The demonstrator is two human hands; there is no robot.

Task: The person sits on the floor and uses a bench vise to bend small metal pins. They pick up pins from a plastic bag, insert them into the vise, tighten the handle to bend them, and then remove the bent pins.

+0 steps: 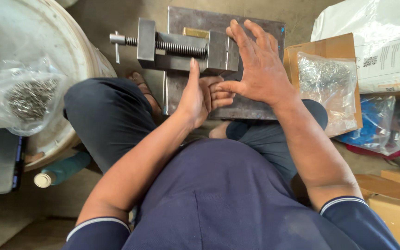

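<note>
A small steel vise (181,48) with a threaded screw and a cross handle at its left end lies on a dark metal plate (251,109). A brass-coloured piece (195,32) shows behind the vise. My right hand (260,69) lies flat with fingers spread over the vise's right end and the plate. My left hand (200,95) is just below the vise, thumb pointing up against its body, fingers curled under my right thumb. Whether the left fingers hold anything is hidden.
A white bucket (56,41) at left carries a clear bag of small metal parts (28,97). A cardboard box (329,48) at right holds another such bag (325,83). A white sack (385,41), blue plastic (371,125), a teal bottle (63,169) and more cardboard (394,199) lie around.
</note>
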